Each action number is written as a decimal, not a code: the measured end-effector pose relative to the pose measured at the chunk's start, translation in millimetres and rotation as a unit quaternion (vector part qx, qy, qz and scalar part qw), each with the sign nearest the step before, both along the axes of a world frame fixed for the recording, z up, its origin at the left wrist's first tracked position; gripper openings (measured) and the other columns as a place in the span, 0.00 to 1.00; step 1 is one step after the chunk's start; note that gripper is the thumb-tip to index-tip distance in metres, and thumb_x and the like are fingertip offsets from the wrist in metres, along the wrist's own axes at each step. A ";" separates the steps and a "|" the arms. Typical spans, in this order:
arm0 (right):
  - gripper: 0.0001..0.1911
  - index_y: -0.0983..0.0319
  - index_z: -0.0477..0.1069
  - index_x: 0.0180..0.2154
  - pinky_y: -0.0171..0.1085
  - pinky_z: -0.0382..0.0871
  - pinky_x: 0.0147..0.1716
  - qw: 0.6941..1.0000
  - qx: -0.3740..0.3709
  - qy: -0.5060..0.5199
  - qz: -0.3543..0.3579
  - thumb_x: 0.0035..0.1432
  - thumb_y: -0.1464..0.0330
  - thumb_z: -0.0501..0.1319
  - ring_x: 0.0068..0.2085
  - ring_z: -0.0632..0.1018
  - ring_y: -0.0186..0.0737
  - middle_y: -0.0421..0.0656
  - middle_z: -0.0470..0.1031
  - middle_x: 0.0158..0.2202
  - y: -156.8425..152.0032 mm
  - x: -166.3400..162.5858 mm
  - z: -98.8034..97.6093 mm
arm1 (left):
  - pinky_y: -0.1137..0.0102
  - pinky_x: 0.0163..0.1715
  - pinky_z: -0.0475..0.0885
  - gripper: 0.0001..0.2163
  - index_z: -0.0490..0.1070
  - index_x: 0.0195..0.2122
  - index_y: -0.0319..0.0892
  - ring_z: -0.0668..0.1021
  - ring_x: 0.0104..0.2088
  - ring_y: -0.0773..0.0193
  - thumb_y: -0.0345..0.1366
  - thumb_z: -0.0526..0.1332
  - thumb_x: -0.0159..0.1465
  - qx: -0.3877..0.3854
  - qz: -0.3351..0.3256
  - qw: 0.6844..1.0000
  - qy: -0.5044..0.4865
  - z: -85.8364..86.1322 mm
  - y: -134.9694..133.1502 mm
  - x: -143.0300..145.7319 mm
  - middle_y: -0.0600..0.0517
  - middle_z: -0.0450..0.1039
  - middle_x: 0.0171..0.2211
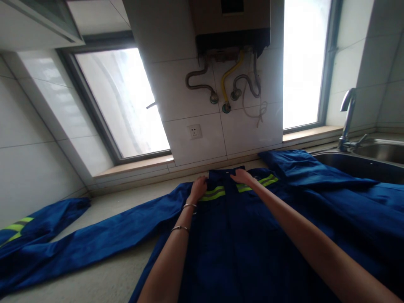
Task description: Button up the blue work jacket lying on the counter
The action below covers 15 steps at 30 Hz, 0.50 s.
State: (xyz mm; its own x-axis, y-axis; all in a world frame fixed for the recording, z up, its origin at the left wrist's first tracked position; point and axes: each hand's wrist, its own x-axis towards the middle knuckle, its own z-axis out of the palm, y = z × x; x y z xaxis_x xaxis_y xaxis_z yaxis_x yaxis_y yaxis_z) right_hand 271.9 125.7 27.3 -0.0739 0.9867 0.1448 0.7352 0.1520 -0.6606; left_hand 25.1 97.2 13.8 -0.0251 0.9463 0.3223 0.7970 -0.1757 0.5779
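Note:
A dark blue work jacket [217, 235] lies spread on the counter, front up, its collar toward the tiled wall. Yellow-green reflective strips cross its chest. My left hand [198, 188], with two thin bracelets on the wrist, is closed on the cloth at the left end of the collar. At the collar's right side, my right hand [243, 176] pinches the fabric with thumb and fingers. One sleeve [126, 235] stretches out to the left across the counter. The lower part of the jacket runs out of view between my forearms.
More blue cloth [290, 168] lies bunched at right, reaching the steel sink [334, 162] and its faucet [347, 120]. Another blue fold with reflective strips [15, 227] is at far left. On the wall are a socket [195, 131], a water heater [232, 21] with pipes, and two windows.

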 end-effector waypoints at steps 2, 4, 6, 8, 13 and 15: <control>0.35 0.68 0.63 0.56 0.57 0.44 0.57 0.998 -0.008 -0.058 0.010 0.52 0.53 0.59 0.61 0.54 0.63 0.59 0.51 0.62 -3.2 -10.8 -17.2 | 0.51 0.61 0.44 0.16 0.70 0.48 0.46 0.56 0.62 0.52 0.33 0.55 0.60 -0.038 -0.019 0.997 0.058 -12.1 -2.4 -3.6 0.50 0.62 0.58; 0.39 0.62 0.53 0.62 0.59 0.37 0.57 0.991 -0.011 -0.133 0.019 0.56 0.48 0.52 0.63 0.46 0.62 0.55 0.41 0.65 -5.4 -15.5 -31.1 | 0.43 0.58 0.42 0.19 0.66 0.53 0.52 0.53 0.62 0.45 0.45 0.54 0.61 -0.078 -0.024 0.988 0.129 -20.1 -3.8 -3.4 0.52 0.57 0.61; 0.39 0.58 0.49 0.63 0.59 0.35 0.57 0.981 -0.011 -0.192 0.025 0.58 0.45 0.45 0.64 0.45 0.60 0.51 0.38 0.66 -6.2 -15.1 -39.2 | 0.40 0.56 0.41 0.27 0.58 0.59 0.55 0.49 0.63 0.40 0.55 0.48 0.61 -0.117 -0.011 0.973 0.199 -23.1 -4.3 -1.0 0.52 0.48 0.64; 0.39 0.56 0.49 0.63 0.58 0.36 0.57 0.978 -0.003 -0.209 0.021 0.57 0.43 0.43 0.63 0.45 0.61 0.50 0.38 0.66 -6.8 -13.1 -41.6 | 0.38 0.55 0.41 0.33 0.51 0.62 0.54 0.46 0.62 0.35 0.61 0.44 0.59 -0.145 0.018 0.962 0.230 -22.2 -4.8 2.4 0.50 0.43 0.65; 0.32 0.59 0.55 0.61 0.52 0.47 0.55 0.980 0.098 -0.174 -0.025 0.61 0.50 0.44 0.59 0.58 0.56 0.52 0.51 0.63 -9.5 -10.2 -32.3 | 0.35 0.52 0.42 0.33 0.50 0.63 0.48 0.48 0.61 0.31 0.59 0.42 0.60 -0.158 0.082 0.952 0.251 -17.6 -7.8 11.3 0.42 0.44 0.65; 0.25 0.61 0.60 0.58 0.44 0.52 0.54 0.977 0.145 -0.147 -0.053 0.65 0.58 0.41 0.55 0.63 0.48 0.51 0.59 0.59 -8.0 -3.4 -26.3 | 0.35 0.51 0.45 0.30 0.54 0.61 0.46 0.52 0.60 0.31 0.55 0.41 0.62 -0.147 0.085 0.951 0.257 -17.9 -8.7 13.5 0.40 0.47 0.64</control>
